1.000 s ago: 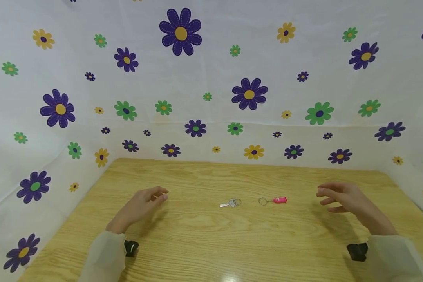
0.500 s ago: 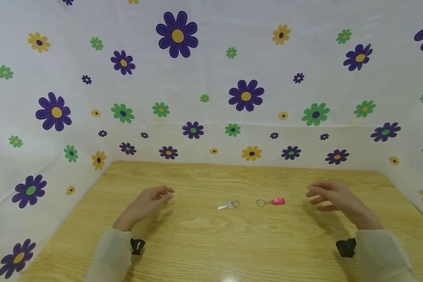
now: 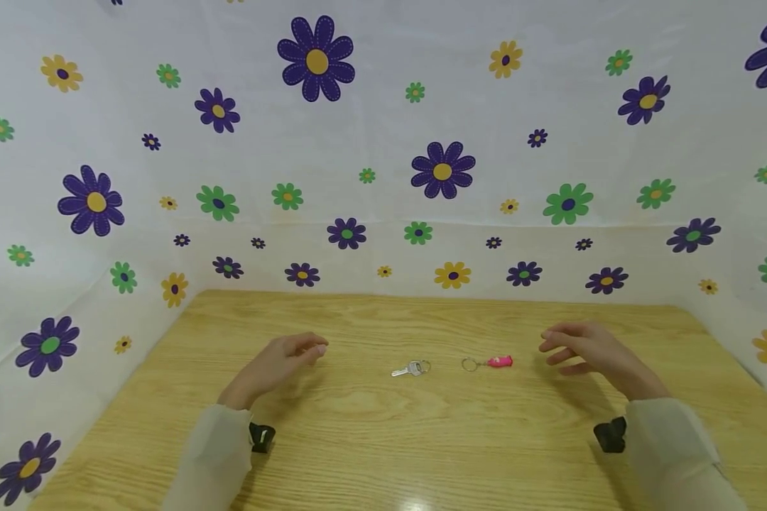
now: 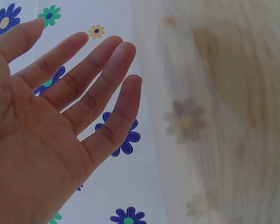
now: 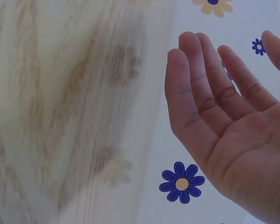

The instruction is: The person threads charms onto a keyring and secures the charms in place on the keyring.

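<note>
A silver key with a small split ring lies flat on the wooden table, near the middle of the head view. To its right is a keychain with a pink fob, its chain and metal ring pointing toward the key. My left hand hovers over the table left of the key, fingers loosely bent and holding nothing. On the other side, my right hand hangs in the air right of the pink fob, also holding nothing. Both wrist views show a bare palm with relaxed fingers.
The light wooden table fills the lower part of the head view. A white cloth printed with purple, green and yellow flowers rises behind it and along both sides. A black wrist-worn device sits under the right sleeve.
Both hands have drifted inward, the left one rightward and the right one leftward, closer to the key and the keychain. These two things lie as before; the head view has shifted slightly.
</note>
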Demonstrator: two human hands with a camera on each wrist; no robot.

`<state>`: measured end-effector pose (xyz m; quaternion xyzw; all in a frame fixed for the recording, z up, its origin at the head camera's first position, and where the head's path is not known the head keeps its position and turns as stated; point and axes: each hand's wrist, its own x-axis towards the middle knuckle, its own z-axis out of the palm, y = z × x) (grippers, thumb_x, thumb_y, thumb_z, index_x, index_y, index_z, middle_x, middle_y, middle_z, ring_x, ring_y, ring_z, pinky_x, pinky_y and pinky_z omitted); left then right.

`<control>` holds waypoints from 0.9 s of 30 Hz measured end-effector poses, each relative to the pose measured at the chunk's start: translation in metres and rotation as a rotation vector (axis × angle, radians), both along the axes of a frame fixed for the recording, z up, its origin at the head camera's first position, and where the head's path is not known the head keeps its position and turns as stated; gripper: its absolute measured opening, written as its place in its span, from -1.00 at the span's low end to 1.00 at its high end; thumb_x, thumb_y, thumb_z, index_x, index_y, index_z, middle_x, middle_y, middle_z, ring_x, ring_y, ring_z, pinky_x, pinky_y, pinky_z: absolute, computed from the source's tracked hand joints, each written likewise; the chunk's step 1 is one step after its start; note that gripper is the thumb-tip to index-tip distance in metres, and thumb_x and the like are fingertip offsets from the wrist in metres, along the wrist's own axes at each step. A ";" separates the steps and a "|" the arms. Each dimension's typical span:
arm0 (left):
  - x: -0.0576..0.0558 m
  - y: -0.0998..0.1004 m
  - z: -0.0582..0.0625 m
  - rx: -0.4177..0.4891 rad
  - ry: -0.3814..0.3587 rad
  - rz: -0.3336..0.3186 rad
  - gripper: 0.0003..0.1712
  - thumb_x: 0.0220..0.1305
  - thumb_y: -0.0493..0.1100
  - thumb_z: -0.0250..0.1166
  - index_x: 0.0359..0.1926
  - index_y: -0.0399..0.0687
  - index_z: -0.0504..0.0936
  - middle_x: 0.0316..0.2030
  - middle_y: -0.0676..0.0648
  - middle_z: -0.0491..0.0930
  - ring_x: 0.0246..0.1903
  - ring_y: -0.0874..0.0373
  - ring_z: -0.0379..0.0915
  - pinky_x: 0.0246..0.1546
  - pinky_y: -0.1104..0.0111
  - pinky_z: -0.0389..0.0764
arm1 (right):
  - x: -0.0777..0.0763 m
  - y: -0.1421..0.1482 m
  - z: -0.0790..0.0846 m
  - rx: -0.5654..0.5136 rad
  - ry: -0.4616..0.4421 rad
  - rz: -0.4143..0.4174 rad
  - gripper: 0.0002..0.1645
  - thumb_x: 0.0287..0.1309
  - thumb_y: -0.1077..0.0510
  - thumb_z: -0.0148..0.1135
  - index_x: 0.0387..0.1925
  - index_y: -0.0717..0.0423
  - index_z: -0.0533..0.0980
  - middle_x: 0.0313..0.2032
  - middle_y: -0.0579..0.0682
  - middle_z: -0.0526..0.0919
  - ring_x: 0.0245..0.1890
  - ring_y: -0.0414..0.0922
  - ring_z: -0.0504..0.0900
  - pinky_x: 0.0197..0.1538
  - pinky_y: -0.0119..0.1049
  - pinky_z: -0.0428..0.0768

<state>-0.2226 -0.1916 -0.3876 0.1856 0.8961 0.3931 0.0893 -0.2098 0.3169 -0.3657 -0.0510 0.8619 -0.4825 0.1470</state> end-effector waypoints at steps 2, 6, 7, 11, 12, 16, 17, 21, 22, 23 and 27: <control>-0.003 0.003 0.000 0.013 -0.002 -0.001 -0.47 0.59 0.04 0.07 0.28 -0.28 0.53 0.05 -0.18 0.64 0.01 -0.05 0.57 0.12 -0.09 0.53 | -0.002 -0.002 0.001 -0.006 0.001 -0.001 -0.35 0.58 -0.03 -0.03 0.29 0.53 0.32 0.07 0.32 0.60 0.01 0.15 0.65 0.02 0.01 0.67; -0.007 0.010 -0.001 0.034 -0.011 -0.009 -0.48 0.59 0.03 0.07 0.28 -0.29 0.53 0.01 -0.19 0.64 -0.01 -0.02 0.56 0.13 -0.08 0.52 | -0.006 -0.008 0.002 -0.019 -0.003 -0.006 -0.38 0.57 0.00 -0.01 0.27 0.52 0.34 0.04 0.31 0.61 -0.02 0.12 0.66 0.00 0.00 0.68; -0.007 0.011 0.000 0.038 -0.011 -0.014 -0.48 0.59 0.02 0.07 0.28 -0.29 0.52 0.00 -0.19 0.64 -0.02 -0.02 0.56 0.12 -0.07 0.52 | -0.007 -0.010 0.001 -0.026 -0.003 -0.005 -0.39 0.57 0.01 0.00 0.26 0.52 0.35 0.03 0.31 0.62 -0.04 0.12 0.67 0.00 0.00 0.68; -0.008 0.014 0.001 0.052 -0.013 -0.032 -0.49 0.60 -0.01 0.07 0.28 -0.33 0.51 -0.01 -0.22 0.64 -0.03 -0.03 0.56 0.10 -0.08 0.53 | -0.010 -0.016 0.000 -0.045 -0.012 0.000 -0.42 0.56 0.04 0.01 0.23 0.54 0.35 -0.01 0.30 0.65 -0.08 0.11 0.69 -0.01 0.00 0.69; -0.008 0.015 0.001 0.055 -0.015 -0.032 -0.49 0.60 -0.01 0.07 0.28 -0.33 0.51 0.00 -0.22 0.64 -0.03 -0.03 0.56 0.10 -0.08 0.53 | -0.010 -0.017 0.000 -0.050 -0.015 0.000 -0.42 0.56 0.05 0.01 0.23 0.54 0.35 -0.01 0.29 0.65 -0.08 0.11 0.69 0.00 0.00 0.68; -0.009 0.019 0.003 0.060 -0.027 -0.038 -0.48 0.60 0.00 0.06 0.29 -0.32 0.50 0.02 -0.23 0.63 -0.03 -0.04 0.57 0.10 -0.09 0.52 | -0.010 -0.019 -0.001 -0.043 -0.027 -0.007 -0.40 0.56 0.01 0.02 0.23 0.53 0.36 0.00 0.29 0.64 -0.07 0.10 0.68 0.00 0.00 0.68; -0.010 0.019 0.003 0.059 -0.030 -0.037 -0.48 0.60 0.01 0.07 0.29 -0.32 0.50 0.02 -0.23 0.63 -0.03 -0.04 0.57 0.10 -0.10 0.52 | -0.011 -0.019 -0.001 -0.040 -0.029 -0.011 -0.39 0.56 0.00 0.03 0.23 0.52 0.36 0.01 0.29 0.64 -0.06 0.10 0.68 0.00 -0.01 0.68; -0.013 0.022 0.003 0.058 -0.038 -0.029 -0.48 0.59 0.01 0.07 0.29 -0.31 0.51 0.04 -0.22 0.63 -0.03 -0.02 0.56 0.12 -0.11 0.50 | -0.014 -0.021 -0.002 -0.031 -0.038 -0.013 -0.37 0.55 -0.03 0.04 0.24 0.49 0.38 0.03 0.27 0.63 -0.05 0.08 0.67 0.00 -0.02 0.68; -0.013 0.023 0.002 0.059 -0.041 -0.029 -0.48 0.59 0.01 0.07 0.29 -0.31 0.51 0.04 -0.22 0.63 -0.03 -0.02 0.56 0.12 -0.11 0.50 | -0.015 -0.021 -0.002 -0.033 -0.041 -0.012 -0.38 0.55 -0.02 0.04 0.23 0.50 0.38 0.02 0.27 0.64 -0.06 0.08 0.67 0.00 -0.02 0.68; -0.014 0.024 0.002 0.059 -0.044 -0.031 -0.48 0.59 0.02 0.07 0.29 -0.30 0.51 0.04 -0.21 0.63 -0.03 -0.01 0.56 0.12 -0.10 0.50 | -0.015 -0.022 -0.002 -0.035 -0.046 -0.016 -0.39 0.54 -0.02 0.05 0.22 0.50 0.38 0.01 0.26 0.65 -0.07 0.07 0.68 0.00 -0.02 0.68; -0.017 0.027 0.001 0.053 -0.046 -0.041 -0.48 0.59 0.03 0.07 0.28 -0.29 0.52 0.04 -0.19 0.63 -0.04 -0.01 0.57 0.13 -0.09 0.50 | -0.020 -0.026 -0.003 -0.038 -0.060 -0.015 -0.42 0.53 0.01 0.06 0.19 0.52 0.39 -0.03 0.22 0.68 -0.13 0.03 0.70 -0.01 -0.02 0.69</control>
